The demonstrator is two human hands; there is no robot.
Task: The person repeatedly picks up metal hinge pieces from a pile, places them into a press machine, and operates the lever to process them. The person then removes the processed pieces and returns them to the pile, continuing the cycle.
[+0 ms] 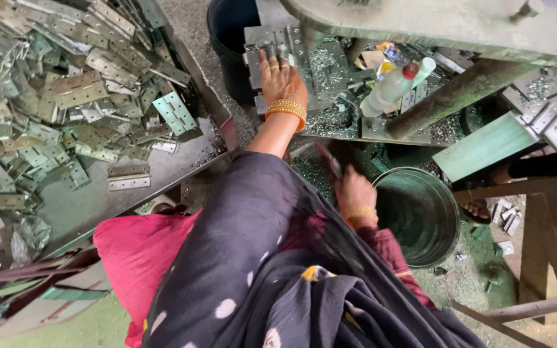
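Right hand (354,191), closest in, fist-closed on thin reddish handle (329,161) above steel bucket (420,216). Left hand (280,78) presses hinge piece (277,50) flat at press bed's near edge w/ fingers extended; likely pinch risk if ram drops.

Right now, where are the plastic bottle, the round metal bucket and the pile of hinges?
plastic bottle (389,90), head view, middle of its clear body.
round metal bucket (449,222), head view, its right rim.
pile of hinges (66,90), head view, a large hinge mid-pile.
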